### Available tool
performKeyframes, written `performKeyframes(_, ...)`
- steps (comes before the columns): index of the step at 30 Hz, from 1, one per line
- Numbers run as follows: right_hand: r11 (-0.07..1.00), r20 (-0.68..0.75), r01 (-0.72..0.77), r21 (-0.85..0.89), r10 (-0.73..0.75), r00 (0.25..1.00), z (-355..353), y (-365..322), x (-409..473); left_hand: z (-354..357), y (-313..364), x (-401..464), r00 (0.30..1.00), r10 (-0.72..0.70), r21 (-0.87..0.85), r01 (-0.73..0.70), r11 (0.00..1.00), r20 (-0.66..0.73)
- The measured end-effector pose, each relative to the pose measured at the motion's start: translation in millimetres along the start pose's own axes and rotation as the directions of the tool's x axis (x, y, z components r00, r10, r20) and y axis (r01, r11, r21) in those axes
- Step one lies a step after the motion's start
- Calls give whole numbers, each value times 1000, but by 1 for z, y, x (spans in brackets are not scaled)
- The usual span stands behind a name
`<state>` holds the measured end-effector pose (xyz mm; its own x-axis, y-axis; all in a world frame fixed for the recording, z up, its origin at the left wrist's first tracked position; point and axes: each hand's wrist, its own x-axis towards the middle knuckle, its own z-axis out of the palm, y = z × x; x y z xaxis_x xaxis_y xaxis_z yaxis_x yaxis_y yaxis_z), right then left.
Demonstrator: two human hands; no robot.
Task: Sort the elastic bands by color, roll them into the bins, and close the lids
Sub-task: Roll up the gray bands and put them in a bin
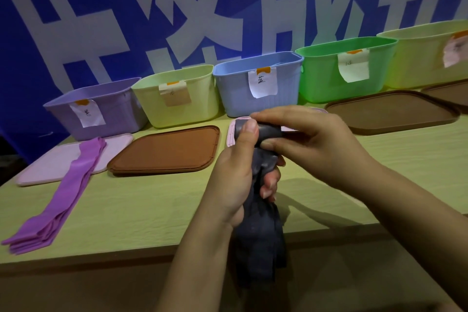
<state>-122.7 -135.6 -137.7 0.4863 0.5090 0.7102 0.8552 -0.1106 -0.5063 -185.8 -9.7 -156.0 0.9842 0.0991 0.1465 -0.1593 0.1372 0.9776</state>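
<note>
Head view: the left hand (235, 172) is curled tight around a dark grey elastic band (258, 230), thumb pressed up at the band's rolled top. The right hand (304, 139) is half closed over that same roll from the 3 o'clock side, fingertips pinching its upper edge. The band's loose tail is seen hanging limp and creased below the left fist, past the near edge of the pale green wood-grain table (126, 210).

At 9 o'clock a stack of purple bands (68, 190) is laid flat and smooth, its far end resting on a pink lid (45, 170). A brown rounded-rectangle lid (167, 149) lies beside it, another brown lid (390, 111) at 2 o'clock.

Along the back, ribbed plastic bins are lined up open, each tagged with a paper label: purple bin (114, 109), pale yellow-green bin (200, 99), blue bin (286, 83), bright green bin (324, 73), and a second yellow bin (417, 58) at the right edge.
</note>
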Motion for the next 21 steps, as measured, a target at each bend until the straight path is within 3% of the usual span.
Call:
performKeyframes(2,921,107,-209,329,184,977,-4,-7,1,-1,2,0,1000,6,-2,-6,1000,-8)
performKeyframes(4,754,188,-367,545,317,930,-5,-10,3,-3,3,0,1000,12,-14,-12,1000,-1)
performKeyframes(6,681,295,-504,531,409,863,-6,-10,7,-4,2,0,999,23,-33,-22,999,28)
performKeyframes(8,678,445,-581,449,394,804,-8,-8,10,-5,2,-1,998,41,-35,-39,999,52)
performKeyframes(10,686,525,-586,431,337,781,-11,-9,12,-6,2,-2,997,49,-9,-48,999,59)
performKeyframes(14,733,512,-550,400,319,798,-17,-7,13,-11,2,-6,992,63,20,-66,998,109)
performKeyframes(21,777,342,-447,444,314,886,-11,-13,5,-25,6,-2,938,9,-272,92,958,347)
